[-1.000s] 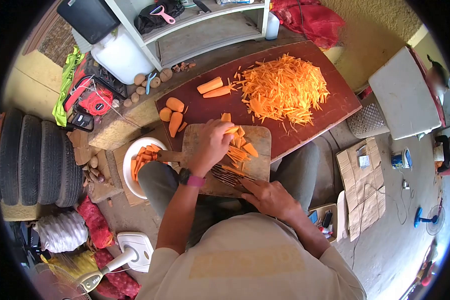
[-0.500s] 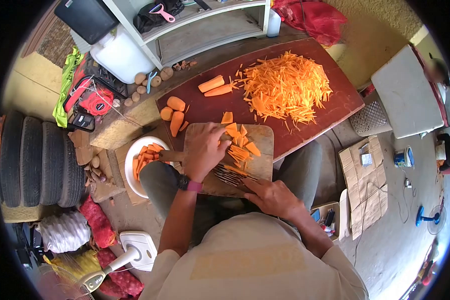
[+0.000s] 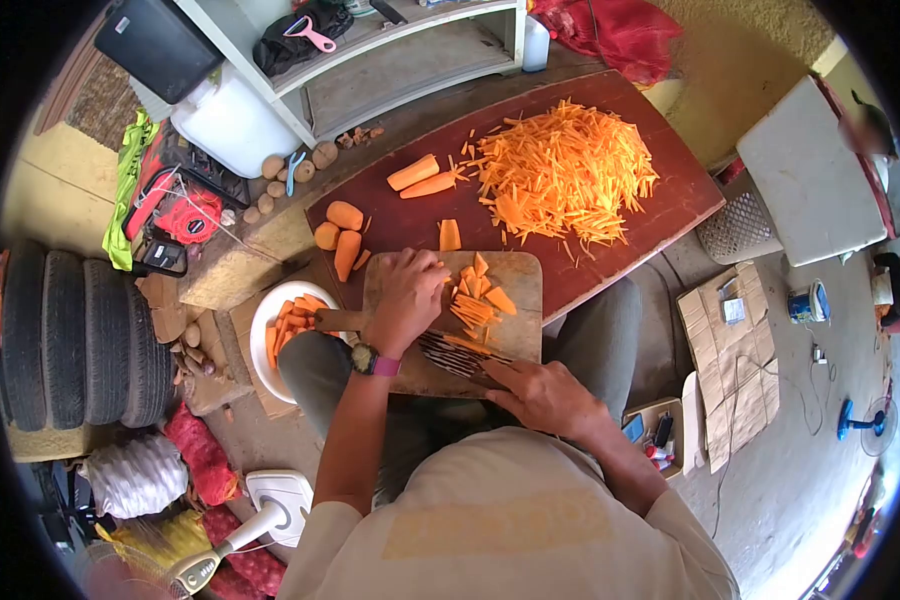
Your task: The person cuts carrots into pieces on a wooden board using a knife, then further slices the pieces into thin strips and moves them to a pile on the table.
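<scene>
My right hand (image 3: pixel 550 393) grips the handle of a knife. Its broad blade (image 3: pixel 450 354), striped dark and light, lies low over the wooden cutting board (image 3: pixel 515 370) on my lap, with a strip of orange along its edge. My left hand (image 3: pixel 408 298) is over the board's left side, fingers curled down; what is under them is hidden. To the right of its fingertips are cut carrot sticks and slices (image 3: pixel 478 300). One carrot slice (image 3: pixel 450 235) is just past the board's far edge. The board's wooden handle (image 3: pixel 340 320) sticks out to the left.
A red-brown table (image 3: pixel 685 190) beyond the board bears a heap of carrot strips (image 3: pixel 570 170), peeled carrots (image 3: pixel 415 173) and carrot chunks (image 3: pixel 345 215). A white bowl (image 3: pixel 260 340) of carrot pieces is at my left knee. Tyres (image 3: pixel 65 340) stand at far left.
My left hand has drawn slightly left and its fingers are more curled. Carrot slices that lay by its fingertips no longer show there. The right hand and knife have barely moved.
</scene>
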The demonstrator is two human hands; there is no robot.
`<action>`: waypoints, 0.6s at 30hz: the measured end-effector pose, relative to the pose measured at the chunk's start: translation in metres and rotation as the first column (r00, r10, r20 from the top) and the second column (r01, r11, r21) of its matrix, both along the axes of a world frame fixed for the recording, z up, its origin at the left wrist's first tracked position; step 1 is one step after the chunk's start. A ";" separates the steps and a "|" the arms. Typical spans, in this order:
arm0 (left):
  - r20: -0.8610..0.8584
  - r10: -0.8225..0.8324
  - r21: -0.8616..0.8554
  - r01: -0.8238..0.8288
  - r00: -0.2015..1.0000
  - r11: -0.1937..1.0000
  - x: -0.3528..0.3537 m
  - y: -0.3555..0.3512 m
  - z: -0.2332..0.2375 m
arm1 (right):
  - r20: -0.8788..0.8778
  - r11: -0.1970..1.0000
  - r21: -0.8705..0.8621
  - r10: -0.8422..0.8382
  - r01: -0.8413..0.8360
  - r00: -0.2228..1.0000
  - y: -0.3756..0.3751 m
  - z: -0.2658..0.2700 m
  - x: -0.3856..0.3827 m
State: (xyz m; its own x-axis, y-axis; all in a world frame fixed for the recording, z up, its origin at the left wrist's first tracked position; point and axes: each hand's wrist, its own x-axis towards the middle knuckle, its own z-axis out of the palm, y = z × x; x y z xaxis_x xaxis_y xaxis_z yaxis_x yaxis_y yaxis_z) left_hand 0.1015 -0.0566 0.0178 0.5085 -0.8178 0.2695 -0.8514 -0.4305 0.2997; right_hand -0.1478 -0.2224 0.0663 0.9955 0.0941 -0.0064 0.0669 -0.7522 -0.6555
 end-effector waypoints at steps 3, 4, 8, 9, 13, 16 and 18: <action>0.010 0.018 0.040 -0.018 1.000 0.999 0.001 0.007 0.006 | -0.030 1.000 -0.005 -0.012 0.012 0.999 0.000 0.003 -0.001; 0.009 0.025 0.056 -0.025 1.000 0.998 0.001 0.007 0.009 | -0.039 1.000 -0.010 -0.011 0.011 0.999 0.000 0.003 -0.001; -0.058 -0.027 -0.003 0.026 0.998 1.000 -0.007 -0.019 0.025 | -0.012 1.000 -0.001 -0.001 0.001 1.000 0.000 -0.001 -0.001; -0.052 -0.065 0.002 0.065 0.997 0.998 -0.005 -0.028 0.016 | -0.006 1.000 0.002 0.005 -0.005 1.000 0.000 -0.002 -0.001; -0.047 -0.146 0.024 0.147 0.988 0.989 0.007 -0.044 -0.002 | 0.028 1.000 0.018 -0.001 0.001 1.000 0.000 -0.003 -0.002; -0.122 -0.147 0.088 0.158 0.982 0.984 0.014 -0.035 0.002 | 0.025 1.000 0.008 -0.016 0.016 1.000 0.001 0.002 -0.001; -0.095 -0.145 0.028 0.149 0.985 0.988 0.013 -0.023 0.001 | 0.001 1.000 0.017 -0.013 0.013 1.000 0.001 0.005 -0.001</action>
